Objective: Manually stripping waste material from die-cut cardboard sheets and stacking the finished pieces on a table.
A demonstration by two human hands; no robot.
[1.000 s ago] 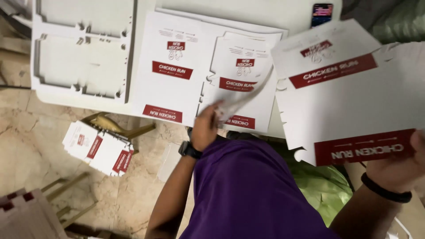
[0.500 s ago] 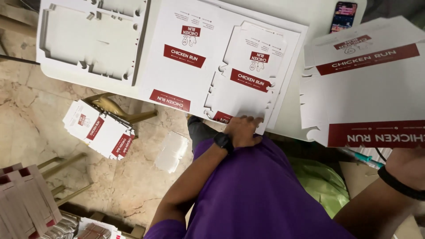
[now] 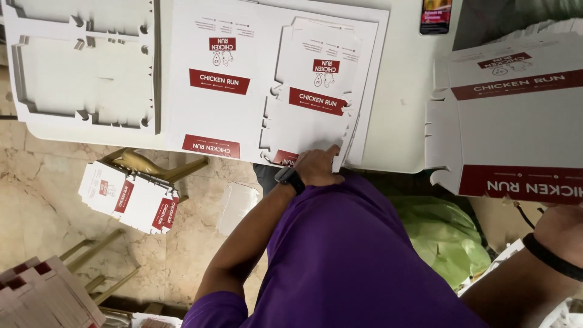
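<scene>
A flat white die-cut cardboard box blank with dark red bands (image 3: 313, 100) lies on top of a larger white printed cardboard sheet (image 3: 218, 85) at the near edge of the white table (image 3: 398, 127). The left hand (image 3: 317, 167), with a black watch (image 3: 290, 179) on its wrist, rests on the blank's near edge, its fingers bent and pressing down on the card rather than closed around it. At the right, a stack of the same white-and-red box blanks (image 3: 516, 115) hangs over the table's edge; the right hand (image 3: 562, 231), a black band at its wrist, sits at the stack's near red edge, and its fingers are out of sight, so their grip cannot be told. On the table's left lies a white cut-out cardboard frame (image 3: 82, 67), and a dark phone (image 3: 435, 15) lies at the far edge. Below, on the beige marble floor (image 3: 36, 182), sit a bundle of folded white-and-red boxes (image 3: 130, 197) and a green plastic bag (image 3: 440, 234).
</scene>
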